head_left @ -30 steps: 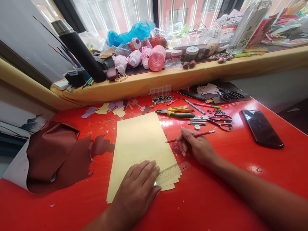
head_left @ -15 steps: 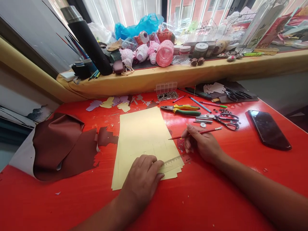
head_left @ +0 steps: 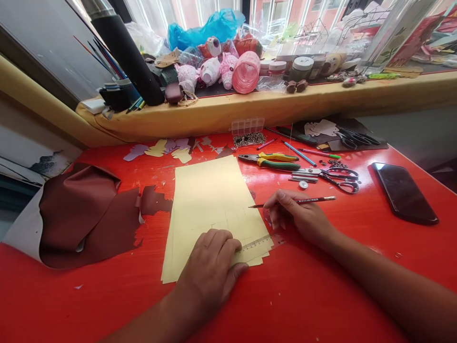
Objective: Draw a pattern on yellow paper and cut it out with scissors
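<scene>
A stack of pale yellow paper (head_left: 207, 190) lies on the red table with faint pencil lines on its top sheet. My left hand (head_left: 214, 262) rests on the paper's lower part, its fingers curled over a clear ruler (head_left: 255, 244) and pressing it down. The ruler's left end is hidden under that hand, while its right end passes the paper's edge. Beside the right edge of the paper, my right hand (head_left: 298, 214) pinches a dark red pencil (head_left: 314, 199). The pencil is nearly level, and its point is over the sheet, above the ruler; I cannot tell whether it touches.
Brown leather (head_left: 82, 214) lies on the left. Pliers (head_left: 271, 161), scissors (head_left: 339, 178) and pens (head_left: 300, 153) lie beyond the paper, near a bead box (head_left: 248, 136). A black phone (head_left: 403, 193) is at right. A crowded window sill (head_left: 214, 109) borders the back.
My right hand has shifted slightly left toward the paper and the pencil lies flatter. My left thumb reaches out a little further. The whole view has shifted slightly.
</scene>
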A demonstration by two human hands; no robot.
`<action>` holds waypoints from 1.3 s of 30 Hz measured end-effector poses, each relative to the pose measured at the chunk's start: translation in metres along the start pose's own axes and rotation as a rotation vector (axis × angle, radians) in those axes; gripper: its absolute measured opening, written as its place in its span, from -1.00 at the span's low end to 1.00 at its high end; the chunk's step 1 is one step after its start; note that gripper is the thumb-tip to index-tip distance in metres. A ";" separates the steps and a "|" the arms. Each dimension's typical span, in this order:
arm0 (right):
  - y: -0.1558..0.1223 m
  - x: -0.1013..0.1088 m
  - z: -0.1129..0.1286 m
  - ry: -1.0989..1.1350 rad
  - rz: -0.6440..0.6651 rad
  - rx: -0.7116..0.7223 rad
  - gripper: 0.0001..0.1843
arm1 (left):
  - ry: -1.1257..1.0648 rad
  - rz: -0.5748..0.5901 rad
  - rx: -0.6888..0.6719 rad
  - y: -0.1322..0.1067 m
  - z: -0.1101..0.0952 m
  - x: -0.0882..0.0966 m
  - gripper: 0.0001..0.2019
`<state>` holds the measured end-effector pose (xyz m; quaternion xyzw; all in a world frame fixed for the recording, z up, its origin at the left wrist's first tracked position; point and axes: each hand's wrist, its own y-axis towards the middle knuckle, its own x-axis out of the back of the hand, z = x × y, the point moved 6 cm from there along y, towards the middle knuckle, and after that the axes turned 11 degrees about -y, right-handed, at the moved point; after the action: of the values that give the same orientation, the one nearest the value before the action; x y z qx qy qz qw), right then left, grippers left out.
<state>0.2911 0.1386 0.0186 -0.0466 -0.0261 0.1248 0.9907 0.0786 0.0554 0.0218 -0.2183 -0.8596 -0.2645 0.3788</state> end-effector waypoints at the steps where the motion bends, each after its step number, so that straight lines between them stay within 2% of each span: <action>1: 0.000 0.000 0.000 -0.009 -0.004 -0.006 -0.43 | 0.000 -0.001 0.000 0.000 0.000 0.000 -0.92; 5: -0.003 -0.002 -0.003 -0.061 -0.004 -0.041 -0.39 | 0.021 -0.007 -0.002 0.001 -0.001 0.000 -0.93; 9: -0.005 -0.008 -0.006 -0.032 0.034 -0.067 -0.46 | 0.056 0.001 -0.020 0.001 -0.004 -0.002 -0.89; 16: -0.005 -0.019 -0.002 -0.127 0.042 -0.037 -0.54 | 0.136 -0.047 -0.078 0.001 -0.010 0.000 -0.76; 20: -0.005 -0.026 0.002 -0.256 0.060 0.002 -0.56 | 0.175 -0.075 -0.109 0.002 -0.012 0.001 -0.73; 26: -0.003 -0.022 -0.001 -0.241 0.005 -0.070 -0.56 | 0.202 -0.103 -0.128 0.000 -0.010 0.000 -0.71; 34: -0.004 -0.022 -0.010 -0.214 0.025 -0.151 -0.51 | 0.172 -0.085 -0.094 -0.001 -0.004 -0.002 -0.72; 39: -0.003 -0.021 -0.009 -0.243 0.033 -0.129 -0.52 | 0.165 -0.074 -0.102 0.000 -0.004 -0.001 -0.71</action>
<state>0.2720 0.1296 0.0088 -0.0953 -0.1530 0.1438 0.9730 0.0814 0.0530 0.0228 -0.1829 -0.8183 -0.3388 0.4268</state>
